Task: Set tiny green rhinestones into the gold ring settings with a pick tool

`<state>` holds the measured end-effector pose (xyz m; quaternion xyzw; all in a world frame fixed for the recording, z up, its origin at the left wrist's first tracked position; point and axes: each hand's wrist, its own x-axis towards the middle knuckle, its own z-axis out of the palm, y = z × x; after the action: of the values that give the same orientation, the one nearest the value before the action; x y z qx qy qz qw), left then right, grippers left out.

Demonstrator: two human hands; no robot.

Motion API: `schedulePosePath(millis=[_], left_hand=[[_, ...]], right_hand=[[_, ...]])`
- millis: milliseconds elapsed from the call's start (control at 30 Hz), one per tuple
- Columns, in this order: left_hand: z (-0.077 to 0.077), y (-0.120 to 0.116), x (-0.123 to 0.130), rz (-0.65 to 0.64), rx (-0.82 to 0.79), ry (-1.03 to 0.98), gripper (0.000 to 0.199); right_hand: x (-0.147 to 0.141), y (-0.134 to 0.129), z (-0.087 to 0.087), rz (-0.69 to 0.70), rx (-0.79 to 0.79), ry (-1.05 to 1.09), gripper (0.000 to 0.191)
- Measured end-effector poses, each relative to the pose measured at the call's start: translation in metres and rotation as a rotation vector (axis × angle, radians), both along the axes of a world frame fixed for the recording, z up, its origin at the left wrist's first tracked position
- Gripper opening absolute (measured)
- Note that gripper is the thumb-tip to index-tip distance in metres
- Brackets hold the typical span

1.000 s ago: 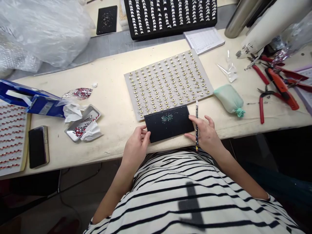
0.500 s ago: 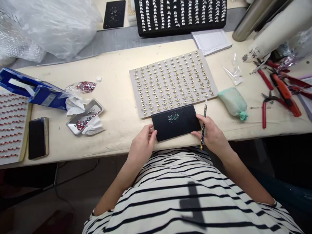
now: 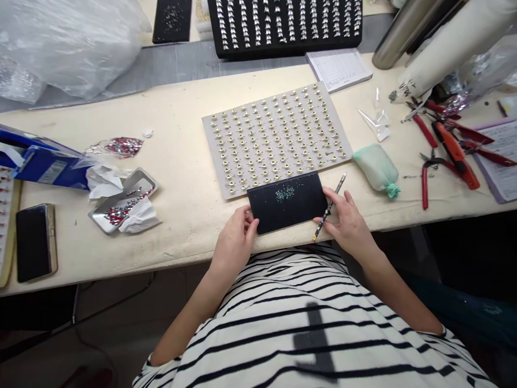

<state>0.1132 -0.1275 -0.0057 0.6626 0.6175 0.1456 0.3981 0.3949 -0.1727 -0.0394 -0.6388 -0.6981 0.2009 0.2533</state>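
Pinching a pencil in our right hand, we grip a black pad with our left hand at the table's front edge

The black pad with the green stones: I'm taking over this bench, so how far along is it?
Done, it seems: the grey card is filled with rows of gold-toned pieces. In hand: the left hand steadies the black pad, the right hand holds a pencil-like pick. Left: small green stones lying on the pad.
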Motion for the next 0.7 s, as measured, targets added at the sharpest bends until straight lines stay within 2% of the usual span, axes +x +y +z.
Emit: schedulePosePath(millis=[433, 633, 700], left_hand=[[-0.0039, 0.0004, -0.0002, 0.017, -0.012, -0.057, 0.028], [-0.0037, -0.0050, -0.0013, 0.005, -0.002, -0.015, 0.027], [-0.0021, -0.0001, 0.0024, -0.005, 0.000, 0.004, 0.027]], right_hand=[[0.0019, -0.0021, 0.0051, 0.033, -0.027, 0.030, 0.064], [0.0013, 0.0018, 0.0048, 0.026, -0.037, 0.026, 0.061], [0.0003, 0.0028, 0.0048, 0.019, -0.035, 0.029, 0.061]])
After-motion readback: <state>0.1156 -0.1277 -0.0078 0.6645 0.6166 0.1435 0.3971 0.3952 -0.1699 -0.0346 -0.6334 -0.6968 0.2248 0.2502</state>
